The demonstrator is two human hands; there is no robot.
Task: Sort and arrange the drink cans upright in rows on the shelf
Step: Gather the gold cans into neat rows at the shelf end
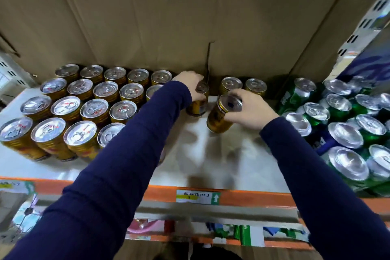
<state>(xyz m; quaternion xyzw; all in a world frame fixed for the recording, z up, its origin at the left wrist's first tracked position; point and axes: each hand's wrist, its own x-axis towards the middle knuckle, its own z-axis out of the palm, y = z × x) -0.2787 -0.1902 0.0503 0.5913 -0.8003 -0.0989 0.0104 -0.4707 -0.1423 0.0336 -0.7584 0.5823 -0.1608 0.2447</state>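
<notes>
Head view: left hand (191, 86) and right hand (252, 110) each grip a gold can (219, 120); sleeve (147, 133) hides rowed cans (65, 107)

Shelf (211, 154): pale board, orange front edge.
Left: gold cans (67, 107) upright in rows.
Far middle: lone pair (242, 85) of gold cans, upright.
Right: green cans (341, 133), tilted, heaped.

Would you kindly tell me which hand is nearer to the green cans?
Right. The right hand, gripping a gold can, is just left of the green cans; the left hand grips a second gold can farther left.
</notes>
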